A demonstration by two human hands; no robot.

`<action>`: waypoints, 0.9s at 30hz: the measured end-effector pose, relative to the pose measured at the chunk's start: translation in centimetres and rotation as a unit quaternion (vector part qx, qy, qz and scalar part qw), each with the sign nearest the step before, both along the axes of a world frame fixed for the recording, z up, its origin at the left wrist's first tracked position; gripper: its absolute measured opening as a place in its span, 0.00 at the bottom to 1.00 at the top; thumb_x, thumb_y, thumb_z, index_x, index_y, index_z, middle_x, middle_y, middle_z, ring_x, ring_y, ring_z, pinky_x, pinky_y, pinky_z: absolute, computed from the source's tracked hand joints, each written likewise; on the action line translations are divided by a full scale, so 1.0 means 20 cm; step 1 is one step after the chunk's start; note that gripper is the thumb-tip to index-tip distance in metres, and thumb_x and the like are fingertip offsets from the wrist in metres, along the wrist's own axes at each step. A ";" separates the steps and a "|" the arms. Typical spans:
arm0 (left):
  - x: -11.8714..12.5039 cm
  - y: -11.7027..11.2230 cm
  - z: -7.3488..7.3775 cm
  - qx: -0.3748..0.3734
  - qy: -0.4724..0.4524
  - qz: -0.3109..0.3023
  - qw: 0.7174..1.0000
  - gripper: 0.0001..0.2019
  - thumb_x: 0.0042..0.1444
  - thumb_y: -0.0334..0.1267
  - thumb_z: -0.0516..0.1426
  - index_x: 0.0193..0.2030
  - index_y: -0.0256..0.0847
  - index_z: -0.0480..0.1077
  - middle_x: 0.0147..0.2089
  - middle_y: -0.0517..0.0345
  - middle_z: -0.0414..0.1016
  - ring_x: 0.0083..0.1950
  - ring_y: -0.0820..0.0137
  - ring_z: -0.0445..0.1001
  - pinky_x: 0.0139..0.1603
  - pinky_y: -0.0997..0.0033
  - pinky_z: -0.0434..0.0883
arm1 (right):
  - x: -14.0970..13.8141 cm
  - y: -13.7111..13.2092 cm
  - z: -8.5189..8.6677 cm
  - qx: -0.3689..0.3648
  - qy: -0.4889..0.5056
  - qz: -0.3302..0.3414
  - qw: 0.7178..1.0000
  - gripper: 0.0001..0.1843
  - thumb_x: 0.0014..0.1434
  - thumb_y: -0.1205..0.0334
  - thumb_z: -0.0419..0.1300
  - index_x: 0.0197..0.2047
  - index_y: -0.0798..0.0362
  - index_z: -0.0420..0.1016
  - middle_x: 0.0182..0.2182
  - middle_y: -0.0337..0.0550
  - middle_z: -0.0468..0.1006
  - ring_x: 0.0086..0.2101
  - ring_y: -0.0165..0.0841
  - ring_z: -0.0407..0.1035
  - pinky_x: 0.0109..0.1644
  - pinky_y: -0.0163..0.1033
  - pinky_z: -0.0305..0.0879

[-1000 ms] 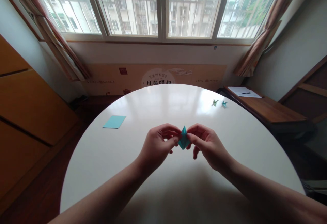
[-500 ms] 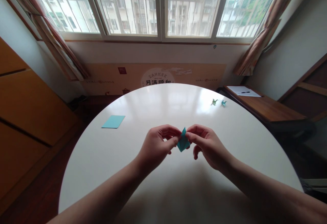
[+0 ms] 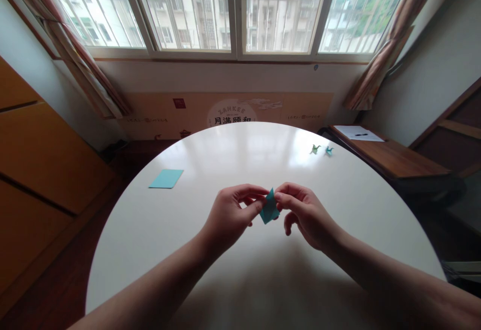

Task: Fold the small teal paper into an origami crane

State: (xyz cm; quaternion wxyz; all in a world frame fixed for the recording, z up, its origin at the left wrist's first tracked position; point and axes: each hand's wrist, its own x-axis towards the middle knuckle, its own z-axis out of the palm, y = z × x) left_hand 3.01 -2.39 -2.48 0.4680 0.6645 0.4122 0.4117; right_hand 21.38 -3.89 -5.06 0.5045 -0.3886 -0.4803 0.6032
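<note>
A small teal folded paper (image 3: 269,208), kite-shaped with a pointed top, is held up over the white table between my two hands. My left hand (image 3: 236,213) pinches its left edge between thumb and fingers. On the other side, the thumb and forefinger of my right hand (image 3: 303,210) are closed on the paper's upper right edge, while the lower fingers curl loosely beneath. Part of the paper's back is hidden by my fingertips.
A light blue stack of square paper (image 3: 166,178) lies on the white round table (image 3: 158,250) at left. Two small paper cranes, a green one (image 3: 314,149) and a blue one (image 3: 329,151), stand at the far right. Beyond is a wooden side table (image 3: 409,162) bearing a white sheet and pen.
My right thumb and forefinger have shifted very slightly right along the paper's edge. The left hand and everything on the table stay as they were.
</note>
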 end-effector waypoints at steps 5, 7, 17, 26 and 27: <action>0.00 -0.01 0.00 0.005 0.010 -0.006 1.000 0.10 0.53 0.34 0.62 0.41 0.36 0.82 0.34 0.52 0.83 0.33 0.65 0.79 0.19 0.78 0.73 | 0.00 0.01 -0.01 0.022 -0.018 -0.009 1.000 0.13 0.58 0.53 0.68 0.31 0.55 0.76 0.24 0.39 0.74 0.25 0.30 0.69 0.17 0.28 0.65; 0.00 -0.01 0.00 0.012 0.014 -0.005 1.000 0.10 0.54 0.34 0.63 0.41 0.37 0.82 0.33 0.52 0.82 0.33 0.65 0.78 0.19 0.78 0.73 | 0.00 0.01 -0.01 0.034 -0.026 -0.015 0.999 0.13 0.58 0.54 0.67 0.30 0.54 0.75 0.24 0.38 0.74 0.24 0.29 0.68 0.17 0.28 0.66; 0.00 -0.01 0.00 0.037 0.028 -0.003 0.999 0.10 0.54 0.31 0.62 0.41 0.39 0.83 0.32 0.54 0.83 0.32 0.67 0.78 0.21 0.78 0.73 | 0.00 0.01 -0.01 0.039 -0.045 -0.015 0.998 0.12 0.59 0.53 0.66 0.34 0.54 0.75 0.24 0.39 0.74 0.26 0.31 0.71 0.16 0.28 0.65; 0.00 -0.01 -0.01 0.052 0.061 -0.004 0.997 0.10 0.54 0.31 0.61 0.40 0.40 0.83 0.33 0.54 0.84 0.31 0.67 0.79 0.23 0.76 0.72 | 0.00 0.01 -0.02 0.039 -0.040 -0.009 0.998 0.11 0.58 0.57 0.65 0.30 0.54 0.73 0.21 0.38 0.74 0.24 0.30 0.70 0.18 0.28 0.64; 0.00 -0.01 0.00 0.052 0.061 -0.004 0.997 0.09 0.54 0.31 0.61 0.39 0.40 0.83 0.33 0.54 0.84 0.31 0.67 0.79 0.23 0.76 0.72 | 0.00 0.01 -0.02 0.037 -0.040 -0.008 0.998 0.11 0.58 0.56 0.65 0.30 0.54 0.73 0.22 0.38 0.74 0.24 0.31 0.70 0.18 0.28 0.64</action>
